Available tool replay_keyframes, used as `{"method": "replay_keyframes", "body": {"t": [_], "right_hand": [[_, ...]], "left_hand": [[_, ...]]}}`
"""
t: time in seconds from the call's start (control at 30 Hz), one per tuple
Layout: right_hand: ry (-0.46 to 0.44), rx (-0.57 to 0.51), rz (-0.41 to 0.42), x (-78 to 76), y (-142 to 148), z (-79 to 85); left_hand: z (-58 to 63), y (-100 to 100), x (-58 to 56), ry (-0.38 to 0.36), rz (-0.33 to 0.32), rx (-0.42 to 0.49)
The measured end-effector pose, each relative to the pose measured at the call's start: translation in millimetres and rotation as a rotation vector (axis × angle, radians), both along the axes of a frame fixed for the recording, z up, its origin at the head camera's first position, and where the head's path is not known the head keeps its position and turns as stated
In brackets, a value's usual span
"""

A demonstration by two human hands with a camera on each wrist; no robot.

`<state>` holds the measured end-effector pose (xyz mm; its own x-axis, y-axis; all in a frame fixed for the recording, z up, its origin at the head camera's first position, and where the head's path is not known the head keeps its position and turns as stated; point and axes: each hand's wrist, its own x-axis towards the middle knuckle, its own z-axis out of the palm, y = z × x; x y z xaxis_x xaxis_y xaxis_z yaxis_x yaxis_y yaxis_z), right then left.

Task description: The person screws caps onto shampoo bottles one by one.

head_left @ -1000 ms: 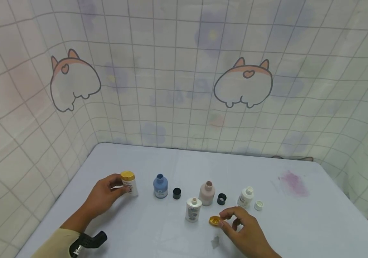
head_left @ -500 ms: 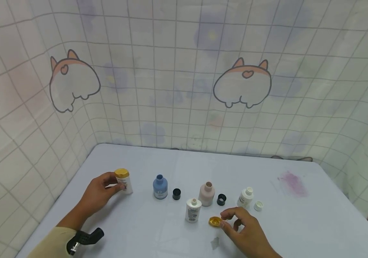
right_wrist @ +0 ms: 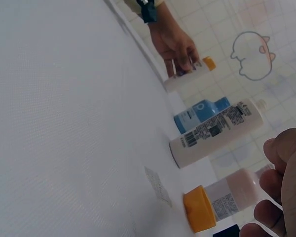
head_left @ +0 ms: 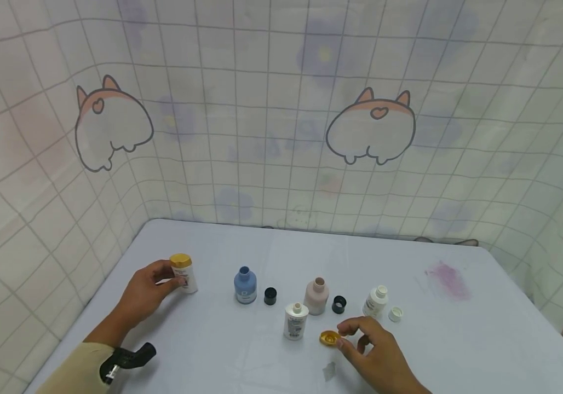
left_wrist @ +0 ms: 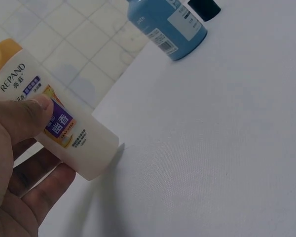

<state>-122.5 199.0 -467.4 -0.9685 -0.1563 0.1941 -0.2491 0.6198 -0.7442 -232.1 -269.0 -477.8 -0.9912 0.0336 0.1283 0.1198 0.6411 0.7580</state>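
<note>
On the left, my left hand point(head_left: 144, 290) grips a white lotion bottle point(left_wrist: 81, 140) with a yellow cap point(head_left: 180, 260) on top, thumb across its purple label. The bottle's base is right at the tabletop. My right hand point(head_left: 374, 350) is loosely curled beside a loose yellow cap point(right_wrist: 200, 210), which lies on the table. In the right wrist view the fingers stand apart from that cap and hold nothing. Just left of it stands an uncapped white bottle point(head_left: 295, 322).
A blue bottle point(head_left: 245, 285), a pinkish bottle point(head_left: 316, 296) and a small white bottle point(head_left: 376, 301) stand open. Beside them lie a black cap point(head_left: 270, 296), a black ring-like cap point(head_left: 339, 304) and a white cap point(head_left: 396, 314). The table point(head_left: 212, 355) meets a patterned curtain point(head_left: 271, 137) behind.
My left hand has moved the yellow-capped bottle left and slightly away from me. The right hand and the other bottles and caps have stayed in place.
</note>
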Motion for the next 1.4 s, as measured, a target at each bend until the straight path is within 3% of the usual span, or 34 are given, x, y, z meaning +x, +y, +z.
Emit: {"method": "replay_keyframes", "body": {"t": [0.67,1.03,1.2,1.4], "right_hand": [[-0.013,0.024,-0.007,-1.5,0.0,0.9],[-0.013,0.047,-0.010,-1.5,1.5,-2.0],[-0.032,0.079,-0.011,-0.8,2.1,0.0],[-0.054,0.104,-0.007,-2.5,4.0,1.5]], "left_hand": [[0.5,-7.5,-3.0,0.005,0.038,-0.020],[-2.6,-8.8,-2.0,-0.017,0.041,0.010],[-2.1,-8.3,-0.7,-0.026,0.026,0.081],[-1.9,-8.6,4.1,0.007,0.030,0.087]]}}
